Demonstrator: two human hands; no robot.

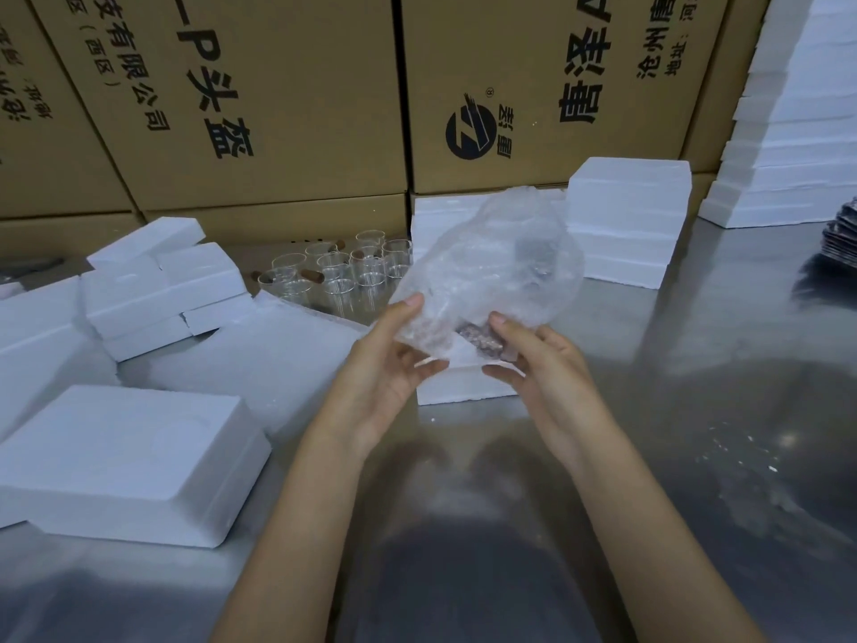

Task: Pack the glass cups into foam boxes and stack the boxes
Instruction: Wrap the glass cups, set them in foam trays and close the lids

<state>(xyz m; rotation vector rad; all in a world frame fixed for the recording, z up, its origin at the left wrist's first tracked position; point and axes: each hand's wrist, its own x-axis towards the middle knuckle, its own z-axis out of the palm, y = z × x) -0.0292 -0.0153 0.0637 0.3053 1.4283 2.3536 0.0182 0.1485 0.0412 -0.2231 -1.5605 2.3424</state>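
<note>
1. A wall of brown cardboard cartons (pixel 287 99) with black printed lettering fills the back, standing behind the table.
2. The shiny metal table (pixel 695 410) runs across the whole foreground and reflects the person leaning over it.
3. A tall stack of white foam boxes (pixel 797 132) rises at the far right edge of the table.
4. A large closed foam box (pixel 134 461) lies flat at the near left, with more foam sheets behind it.
5. A shorter stack of foam boxes (pixel 626 220) sits right of centre, against the cartons.
6. A loose heap of foam pieces (pixel 157 285) is piled at the left, some tilted and some cracked.
7. A crumpled clear plastic bag (pixel 491 266) is held up in the middle, above a low foam box (pixel 459 387) that lies on the table just under the hands. Something dark shows through the bag; what it is cannot be told.
8. A group of glass cups (pixel 343 271) stands upright on the table by the cartons, between the heap and the bag, well behind the hands. Some have brown handles.
9. The left hand (pixel 389 368) pinches the bag's lower left edge between thumb and fingers.
10. The right hand (pixel 542 368) pinches the bag's lower right edge, thumb on top.
</note>
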